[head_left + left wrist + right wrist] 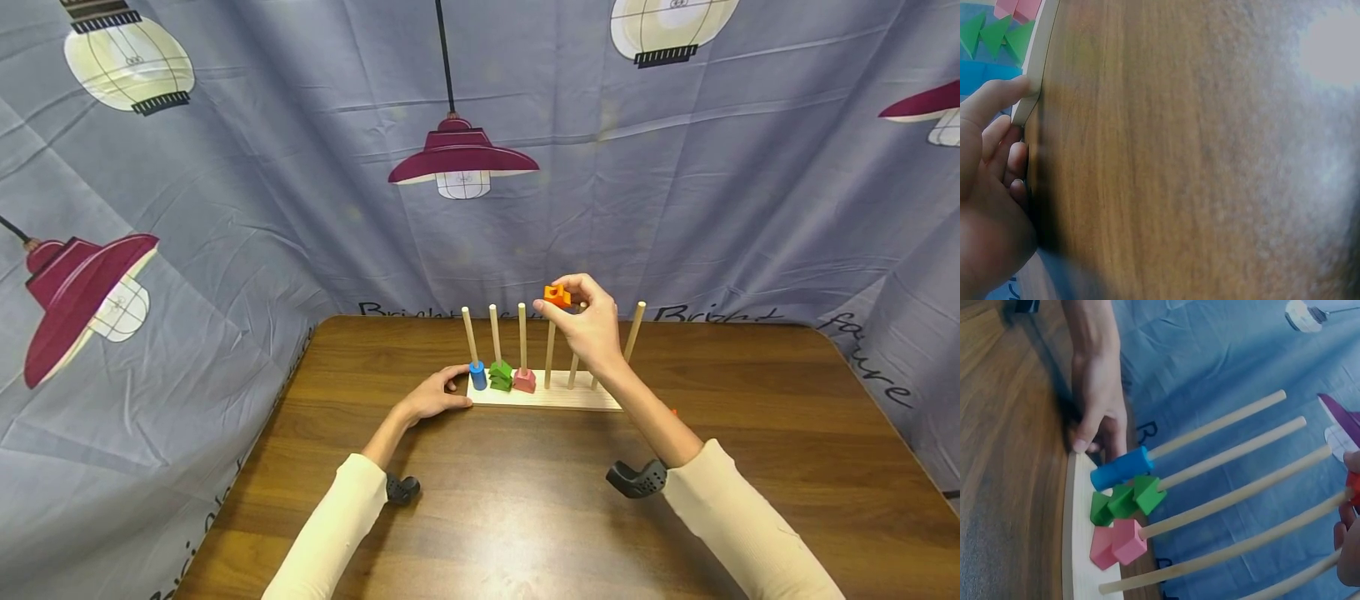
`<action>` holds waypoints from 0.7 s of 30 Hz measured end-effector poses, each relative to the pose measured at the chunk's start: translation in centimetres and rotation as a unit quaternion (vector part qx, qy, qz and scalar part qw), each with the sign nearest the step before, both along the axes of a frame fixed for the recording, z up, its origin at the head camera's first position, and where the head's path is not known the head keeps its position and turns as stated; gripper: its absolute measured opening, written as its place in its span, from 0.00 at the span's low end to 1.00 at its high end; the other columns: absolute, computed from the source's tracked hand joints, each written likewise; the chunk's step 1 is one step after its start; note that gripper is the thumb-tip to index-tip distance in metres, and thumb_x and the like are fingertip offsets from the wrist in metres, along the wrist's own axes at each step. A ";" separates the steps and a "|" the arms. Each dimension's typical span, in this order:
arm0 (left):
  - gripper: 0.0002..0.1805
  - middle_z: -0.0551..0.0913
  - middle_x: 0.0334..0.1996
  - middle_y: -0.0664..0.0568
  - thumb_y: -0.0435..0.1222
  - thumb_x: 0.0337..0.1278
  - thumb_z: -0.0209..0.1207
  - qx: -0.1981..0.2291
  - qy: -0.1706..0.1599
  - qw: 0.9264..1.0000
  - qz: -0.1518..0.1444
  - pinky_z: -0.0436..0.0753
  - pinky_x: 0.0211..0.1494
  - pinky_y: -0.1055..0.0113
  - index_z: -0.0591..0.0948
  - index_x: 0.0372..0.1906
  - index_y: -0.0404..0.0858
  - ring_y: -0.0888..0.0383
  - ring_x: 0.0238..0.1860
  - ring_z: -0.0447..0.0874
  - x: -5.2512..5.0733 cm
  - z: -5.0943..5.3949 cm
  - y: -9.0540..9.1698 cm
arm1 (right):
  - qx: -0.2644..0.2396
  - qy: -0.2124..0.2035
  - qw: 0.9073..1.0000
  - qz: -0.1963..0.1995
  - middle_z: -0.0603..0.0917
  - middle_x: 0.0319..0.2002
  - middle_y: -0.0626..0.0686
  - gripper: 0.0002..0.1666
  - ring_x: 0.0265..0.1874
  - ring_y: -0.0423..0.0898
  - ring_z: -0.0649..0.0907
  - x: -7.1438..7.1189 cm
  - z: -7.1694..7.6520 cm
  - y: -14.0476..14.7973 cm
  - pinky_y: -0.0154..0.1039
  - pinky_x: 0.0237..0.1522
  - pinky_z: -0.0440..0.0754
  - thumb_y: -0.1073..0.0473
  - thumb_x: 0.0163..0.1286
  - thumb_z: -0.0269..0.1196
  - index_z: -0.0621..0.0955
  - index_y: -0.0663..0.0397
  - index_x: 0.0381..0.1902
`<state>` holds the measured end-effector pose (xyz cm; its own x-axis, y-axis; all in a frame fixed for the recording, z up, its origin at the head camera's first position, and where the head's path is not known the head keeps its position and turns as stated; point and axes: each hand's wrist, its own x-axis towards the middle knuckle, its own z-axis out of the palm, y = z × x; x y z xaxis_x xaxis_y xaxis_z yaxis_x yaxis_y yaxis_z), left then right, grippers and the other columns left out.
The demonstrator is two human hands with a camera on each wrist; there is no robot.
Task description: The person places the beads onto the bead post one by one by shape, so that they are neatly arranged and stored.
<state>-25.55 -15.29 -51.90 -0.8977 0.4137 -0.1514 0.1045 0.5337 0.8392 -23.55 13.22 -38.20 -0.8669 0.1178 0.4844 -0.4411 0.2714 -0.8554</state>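
Observation:
A pale wooden peg board [543,402] stands on the table with upright wooden rods. My left hand [432,395] holds its left end, thumb at the front edge. In the left wrist view the other fingers of the left hand [994,181] curl by the board's end. My right hand [594,327] pinches an orange block [557,296] with a hole, at the top of the fourth rod. Whether the rod is inside the hole, I cannot tell. A blue cylinder [1122,469], zigzag green blocks [1124,499] and pink blocks [1119,542] sit on the first three rods.
The brown wooden table [480,517] spreads around the board. A small orange-red thing [674,411] peeks out beside the right forearm, mostly hidden. Behind the table hangs a grey-blue cloth [322,167] with printed lamps. Dark wrist mounts [636,480] stick out by both sleeves.

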 end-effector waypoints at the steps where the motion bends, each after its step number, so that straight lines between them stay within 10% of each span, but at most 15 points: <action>1: 0.38 0.72 0.45 0.48 0.37 0.56 0.70 -0.001 -0.001 1.000 0.000 0.67 0.47 0.62 0.70 0.72 0.38 0.53 0.46 0.66 0.0 0.0 0.0 | -0.002 0.004 1.000 0.002 0.84 0.37 0.52 0.19 0.34 0.41 0.78 -0.1 -0.1 0.0 0.30 0.36 0.73 0.62 0.57 0.77 0.82 0.61 0.44; 21: 0.38 0.71 0.45 0.48 0.37 0.57 0.70 -0.005 -0.001 1.000 -0.003 0.67 0.48 0.61 0.69 0.72 0.38 0.53 0.46 0.66 0.0 0.1 0.0 | -0.036 -0.014 0.999 0.010 0.80 0.36 0.53 0.22 0.31 0.45 0.74 -0.2 -1.6 -0.3 0.30 0.29 0.70 0.60 0.57 0.77 0.81 0.62 0.45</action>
